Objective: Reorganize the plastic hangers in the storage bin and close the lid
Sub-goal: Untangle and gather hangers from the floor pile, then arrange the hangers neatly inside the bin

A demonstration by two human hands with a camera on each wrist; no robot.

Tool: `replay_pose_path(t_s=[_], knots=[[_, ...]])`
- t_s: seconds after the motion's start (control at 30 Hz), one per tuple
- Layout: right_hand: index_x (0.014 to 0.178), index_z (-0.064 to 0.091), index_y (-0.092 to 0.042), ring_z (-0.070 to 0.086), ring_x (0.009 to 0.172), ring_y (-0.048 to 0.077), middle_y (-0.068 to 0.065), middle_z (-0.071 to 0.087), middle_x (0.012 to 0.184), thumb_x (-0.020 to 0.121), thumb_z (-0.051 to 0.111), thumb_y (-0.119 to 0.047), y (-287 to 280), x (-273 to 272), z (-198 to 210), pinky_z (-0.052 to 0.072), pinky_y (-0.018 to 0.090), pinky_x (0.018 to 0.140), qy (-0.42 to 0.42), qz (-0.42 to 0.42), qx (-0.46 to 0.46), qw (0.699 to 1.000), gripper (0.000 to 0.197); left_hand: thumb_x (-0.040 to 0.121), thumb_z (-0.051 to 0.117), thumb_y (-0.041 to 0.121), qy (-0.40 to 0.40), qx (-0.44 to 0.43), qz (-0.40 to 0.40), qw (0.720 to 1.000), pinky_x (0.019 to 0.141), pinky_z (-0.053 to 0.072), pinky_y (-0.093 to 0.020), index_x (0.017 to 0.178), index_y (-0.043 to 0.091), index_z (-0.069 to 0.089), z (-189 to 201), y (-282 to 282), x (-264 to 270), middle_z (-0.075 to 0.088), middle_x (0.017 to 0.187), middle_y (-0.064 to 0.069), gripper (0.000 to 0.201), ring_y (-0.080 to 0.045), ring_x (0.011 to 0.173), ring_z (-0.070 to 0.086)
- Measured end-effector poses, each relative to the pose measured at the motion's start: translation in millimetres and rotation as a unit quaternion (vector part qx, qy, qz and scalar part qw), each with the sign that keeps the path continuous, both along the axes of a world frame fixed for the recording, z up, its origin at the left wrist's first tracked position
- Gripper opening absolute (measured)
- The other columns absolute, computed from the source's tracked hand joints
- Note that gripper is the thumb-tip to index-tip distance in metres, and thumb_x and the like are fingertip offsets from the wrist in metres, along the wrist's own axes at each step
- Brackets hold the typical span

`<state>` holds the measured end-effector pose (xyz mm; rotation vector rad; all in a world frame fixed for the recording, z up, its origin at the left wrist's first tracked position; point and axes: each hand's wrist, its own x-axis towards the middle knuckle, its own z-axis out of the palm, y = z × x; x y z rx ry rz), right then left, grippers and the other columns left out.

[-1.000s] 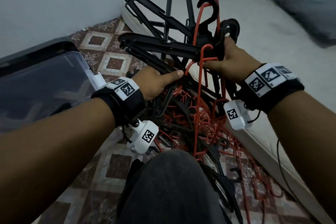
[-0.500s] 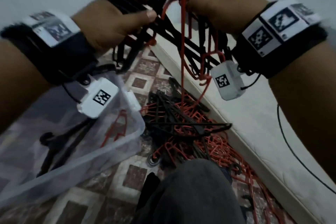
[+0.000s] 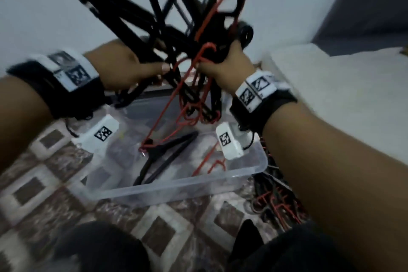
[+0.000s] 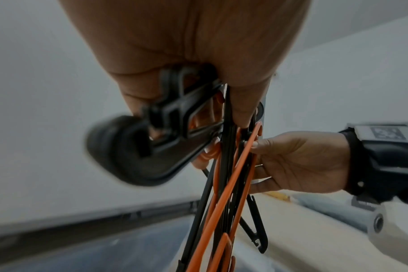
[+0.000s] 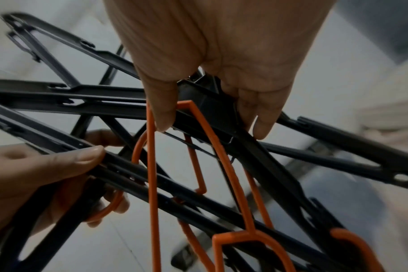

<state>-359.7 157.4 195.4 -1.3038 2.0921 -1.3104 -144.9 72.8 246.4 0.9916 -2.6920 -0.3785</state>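
Note:
A tangled bundle of black and red hangers [image 3: 176,35] hangs in the air above the clear plastic storage bin [image 3: 176,187]. My left hand [image 3: 128,66] grips the black hanger arms [image 5: 119,171] on the bundle's left side, thumb on top. My right hand [image 3: 223,64] grips the necks of the bundle, pinching a red hanger [image 5: 221,156] and black ones [image 4: 165,139]. One red hanger [image 3: 167,115] dangles down into the bin. Inside the bin lie a black hanger [image 3: 167,154] and a red one [image 3: 209,163].
A pile of black and red hangers [image 3: 276,203] lies on the patterned tile floor [image 3: 154,227] right of the bin. A white mattress [image 3: 331,95] runs along the right. My dark-trousered knees [image 3: 99,249] are at the bottom. A white wall stands behind.
Both hands have carried the hanger bundle leftward from above the floor pile to above the open bin. My view has turned to the left with them.

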Motion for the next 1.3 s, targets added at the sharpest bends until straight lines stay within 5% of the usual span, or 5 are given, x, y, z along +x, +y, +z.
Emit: replay_pose_path(t_s=[0.17,0.47,0.73,0.97,1.3], knots=[[0.139,0.042,-0.013,0.062,0.111,0.023,0.005,0.065,0.123,0.071,0.085,-0.032,-24,33,-107,0.05,0.033,0.093,-0.125,0.01,0.103,0.987,0.083,0.086,0.043,0.071,-0.143,0.058,0.003,0.988,0.087,0.049,-0.026,0.128,0.036,0.056,-95,-38,26,0.066,0.113,0.008,0.056,-0.021,0.102,0.062],[0.116,0.052,-0.006,0.053,0.074,0.012,-0.001,0.058,0.1,0.078,0.079,-0.035,-48,43,-216,0.04,0.01,0.049,-0.113,0.025,0.345,0.931,0.055,0.096,0.044,0.054,-0.234,0.153,-0.008,0.96,0.096,0.044,-0.029,0.133,0.025,0.054,-224,-60,32,0.059,0.131,-0.004,0.049,-0.023,0.113,0.057],[0.108,0.07,-0.005,0.07,0.094,0.029,0.012,0.073,0.1,0.084,0.074,-0.014,-68,40,-262,0.057,0.047,0.087,-0.225,0.039,0.443,0.867,0.026,0.097,0.05,0.046,-0.239,0.198,-0.042,0.95,0.103,0.033,-0.025,0.15,0.026,0.034,-285,-63,28,0.048,0.144,-0.006,0.059,-0.025,0.128,0.045],[0.109,0.065,-0.001,0.069,0.098,0.03,0.008,0.068,0.099,0.09,0.065,-0.011,-64,23,-218,0.061,0.032,0.073,-0.18,0.062,0.455,0.87,0.021,0.088,0.063,0.03,-0.208,0.21,-0.015,0.955,0.07,0.033,-0.021,0.076,0.029,0.055,-269,-58,27,0.062,0.09,0.0,0.014,-0.017,0.079,0.056],[0.104,0.063,-0.003,0.072,0.085,0.032,0.013,0.072,0.091,0.082,0.063,-0.026,-43,24,-133,0.059,0.047,0.079,-0.233,-0.033,0.275,0.932,0.032,0.096,0.055,0.03,-0.213,0.124,0.039,0.968,0.08,0.041,-0.026,0.119,0.019,0.066,-172,-47,27,0.065,0.118,-0.009,0.028,-0.031,0.106,0.059]])
